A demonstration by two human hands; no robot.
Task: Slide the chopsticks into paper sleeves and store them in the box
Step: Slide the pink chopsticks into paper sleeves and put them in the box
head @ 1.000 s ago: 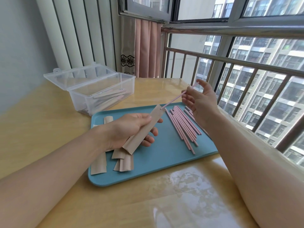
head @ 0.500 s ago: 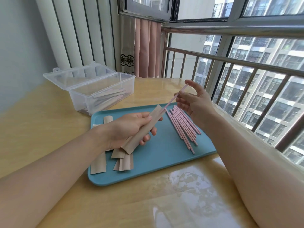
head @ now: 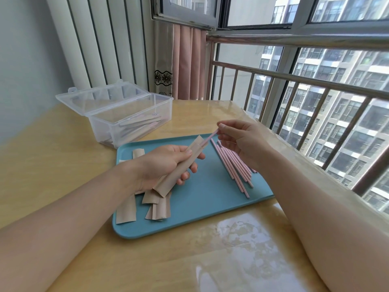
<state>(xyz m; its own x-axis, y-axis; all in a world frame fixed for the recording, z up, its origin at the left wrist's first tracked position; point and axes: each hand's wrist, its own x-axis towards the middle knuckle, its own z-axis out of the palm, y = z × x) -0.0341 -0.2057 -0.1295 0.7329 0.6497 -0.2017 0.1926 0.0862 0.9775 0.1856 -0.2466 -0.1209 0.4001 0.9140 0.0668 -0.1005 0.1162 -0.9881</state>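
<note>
1. While my left hand point(head: 160, 165) grips a paper sleeve point(head: 179, 167) over the blue tray point(head: 210, 207), my right hand point(head: 242, 144) pinches a pink chopstick point(head: 210, 137) — mostly inside, apparently.
2. Loose chopsticks point(head: 235, 165) lie beside — the box point(head: 130, 119) stands open.

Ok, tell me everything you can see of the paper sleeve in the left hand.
The paper sleeve is a flat, tan strip of kraft-looking paper, held tilted over the blue tray, open end up toward the right. The left hand grips its middle. A pink chopstick, pinched by the right hand, is mostly inside, its end sticking out.
</note>
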